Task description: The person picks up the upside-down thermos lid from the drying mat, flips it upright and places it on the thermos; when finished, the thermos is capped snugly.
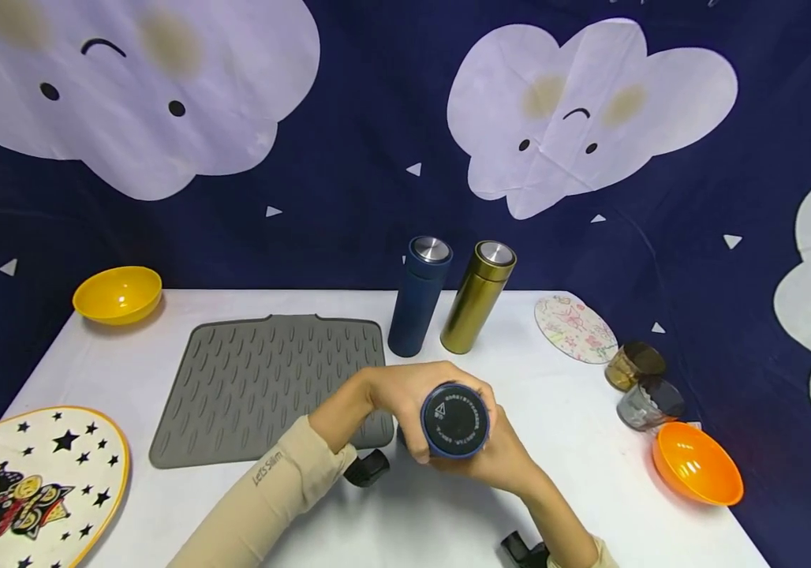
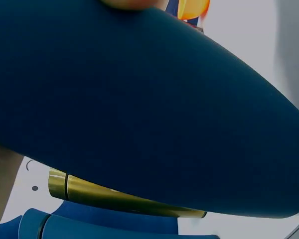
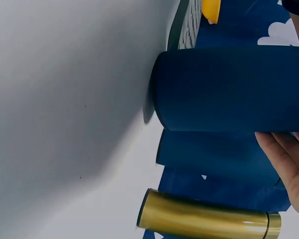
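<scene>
Holding a dark blue flask [image 1: 454,420] between both hands over the white table [image 1: 590,442], base turned toward the head cam. Left hand [image 1: 394,394] wraps its far side w/ curled fingers; right hand [image 1: 501,461] cups it from below and the near side.

Risks, as I judge them: the flask looks smooth and is lifted off the table, so a loose grip could let it slide out and drop. Two more flasks stand just behind, a blue flask [image 1: 420,296] and a gold flask [image 1: 478,297], so a push forward could knock them over.

Head cam shows both grips plus mat [image 1: 270,379], bowls, jars. Right wrist cam shows the flask's [image 3: 229,89] end close to or touching the table; can't tell which. Only fingertips [image 3: 289,164] show there. Left wrist cam is nearly all flask [image 2: 139,99]; no grip detail.
</scene>
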`<state>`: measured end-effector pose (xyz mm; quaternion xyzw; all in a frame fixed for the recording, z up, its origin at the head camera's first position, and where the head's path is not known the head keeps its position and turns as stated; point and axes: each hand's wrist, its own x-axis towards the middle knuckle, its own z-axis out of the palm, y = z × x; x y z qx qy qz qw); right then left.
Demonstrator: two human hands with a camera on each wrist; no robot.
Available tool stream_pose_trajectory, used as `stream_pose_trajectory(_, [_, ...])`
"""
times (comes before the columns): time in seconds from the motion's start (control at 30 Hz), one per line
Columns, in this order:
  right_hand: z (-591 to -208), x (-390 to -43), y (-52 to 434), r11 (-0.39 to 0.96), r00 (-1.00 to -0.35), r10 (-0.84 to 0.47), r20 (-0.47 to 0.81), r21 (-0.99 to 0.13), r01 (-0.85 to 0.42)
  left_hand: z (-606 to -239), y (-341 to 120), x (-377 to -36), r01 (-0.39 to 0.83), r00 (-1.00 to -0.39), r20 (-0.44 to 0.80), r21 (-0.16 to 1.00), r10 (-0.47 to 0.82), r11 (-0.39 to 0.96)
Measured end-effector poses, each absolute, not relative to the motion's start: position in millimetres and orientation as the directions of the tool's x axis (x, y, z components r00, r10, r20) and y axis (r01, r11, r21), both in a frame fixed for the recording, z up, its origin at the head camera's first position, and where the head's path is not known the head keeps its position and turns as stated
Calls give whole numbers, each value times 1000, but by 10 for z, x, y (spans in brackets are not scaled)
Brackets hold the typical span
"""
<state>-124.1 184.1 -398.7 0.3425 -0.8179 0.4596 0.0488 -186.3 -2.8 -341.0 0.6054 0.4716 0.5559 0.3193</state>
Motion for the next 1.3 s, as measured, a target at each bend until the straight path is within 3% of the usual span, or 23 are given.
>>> stream_pose_trajectory(0.13, [-4001,-1253,1804,396,-756,-506,415,-667,-631,-3425,-54,-1897,221,-31,385,903,922,-369])
stream_pose_trajectory(0.23, [-4019,-1254,1786,398,-789,-488,374,-709,-582,-3447,-95,-1878,249,-106,389,902,915,-354])
stream_pose_trajectory(0.3, [-4039,-1256,1776,394,-801,-479,358,-728,-561,-3469,-136,-1817,294,-222,383,903,897,-313])
stream_pose_trajectory(0.47, [-4058,-1344,1790,453,-801,-389,454,-663,-596,-3563,-248,-1543,440,-623,379,893,685,-94])
stream_pose_trajectory(0.53, [-4015,-1445,1832,501,-819,-302,488,-650,-572,-3621,-321,-1450,485,-727,398,875,560,7])
stream_pose_trajectory(0.6, [-3948,-1590,1914,537,-853,-196,484,-675,-506,-3692,-424,-1383,522,-786,426,845,447,112])
stream_pose_trajectory(0.73, [-3803,-2025,2146,594,-918,18,397,-743,-309,-3838,-692,-1277,498,-853,422,835,308,235])
stream_pose_trajectory(0.87, [-3737,-2527,2358,637,-928,152,341,-752,-171,-3957,-912,-1223,462,-880,401,849,256,257])
stream_pose_trajectory(1.03, [-3781,-2914,2529,663,-920,223,323,-742,-100,-4034,-1048,-1179,447,-886,391,864,249,232])
stream_pose_trajectory(1.3, [-3843,-3049,2707,616,-945,249,210,-787,-13,-4069,-1137,-1139,437,-888,378,873,263,219])
